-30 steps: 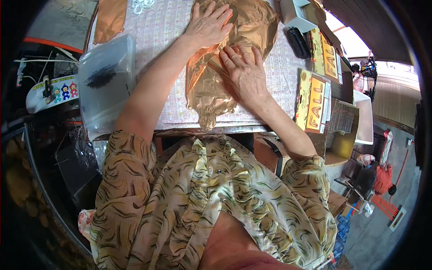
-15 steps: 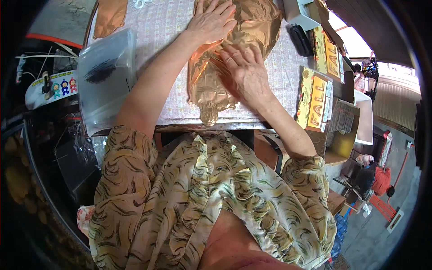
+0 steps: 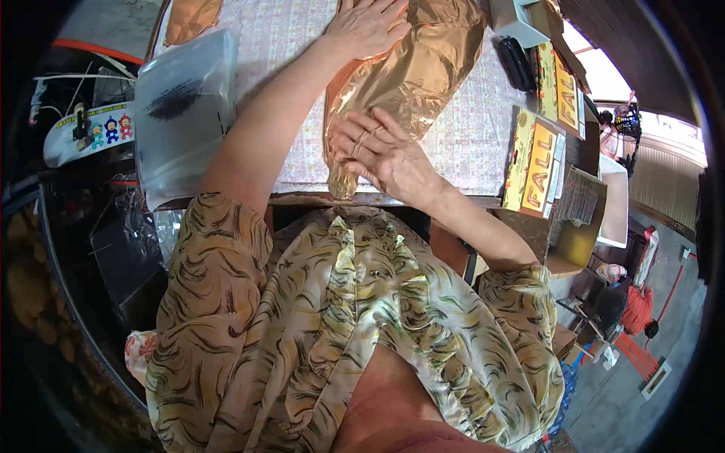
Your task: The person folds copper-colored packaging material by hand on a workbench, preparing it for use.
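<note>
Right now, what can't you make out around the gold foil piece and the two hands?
Head view only:
- Gold foil piece: its far end is cut off by the top edge, so its full shape is unknown.
- Left hand: fingertips run out of the top edge.
- Foil under the right hand: covered by the palm.
- Clear plastic bag: the dark contents are too blurred to identify.

Right hand [image 3: 385, 155]: drawn back along the gold foil balloon [image 3: 411, 75] toward its narrow tail near the table edge [image 3: 453, 198], fingers spread flat on it. Left hand [image 3: 366, 26]: shifted slightly up the foil, palm down. Balloon: pressed flatter and narrower than a second ago.
</note>
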A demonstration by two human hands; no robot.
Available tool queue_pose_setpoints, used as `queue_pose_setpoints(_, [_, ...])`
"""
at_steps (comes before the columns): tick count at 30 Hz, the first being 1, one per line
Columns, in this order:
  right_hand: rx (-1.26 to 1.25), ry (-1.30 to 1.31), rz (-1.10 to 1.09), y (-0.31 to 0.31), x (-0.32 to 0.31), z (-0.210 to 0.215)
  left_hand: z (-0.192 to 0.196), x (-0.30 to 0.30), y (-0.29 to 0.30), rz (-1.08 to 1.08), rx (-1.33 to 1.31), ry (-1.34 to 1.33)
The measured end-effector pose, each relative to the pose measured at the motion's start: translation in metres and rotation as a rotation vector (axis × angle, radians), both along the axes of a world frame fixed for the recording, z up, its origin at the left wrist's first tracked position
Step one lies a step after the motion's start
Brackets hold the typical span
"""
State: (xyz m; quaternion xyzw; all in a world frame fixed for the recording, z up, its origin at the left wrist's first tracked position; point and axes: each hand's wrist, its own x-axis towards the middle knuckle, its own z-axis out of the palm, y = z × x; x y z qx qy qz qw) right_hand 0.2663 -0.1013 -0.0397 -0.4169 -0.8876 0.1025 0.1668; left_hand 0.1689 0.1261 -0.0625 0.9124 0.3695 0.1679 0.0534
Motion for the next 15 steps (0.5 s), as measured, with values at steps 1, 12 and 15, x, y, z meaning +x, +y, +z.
queue_pose_setpoints(1, [-0.056, 0.025, 0.047, -0.002, -0.001, 0.001, -0.001, 0.0, 0.0, -0.001, 0.0, -0.001])
queue_pose_setpoints(12, [0.078, 0.2, 0.004, 0.031, 0.004, -0.001, 0.002, 0.001, -0.002, -0.013, 0.025, -0.007])
queue_pose_setpoints(15, [-0.065, 0.322, 0.134, 0.037, 0.018, 0.0, 0.002, 0.002, -0.004, -0.013, 0.01, -0.03])
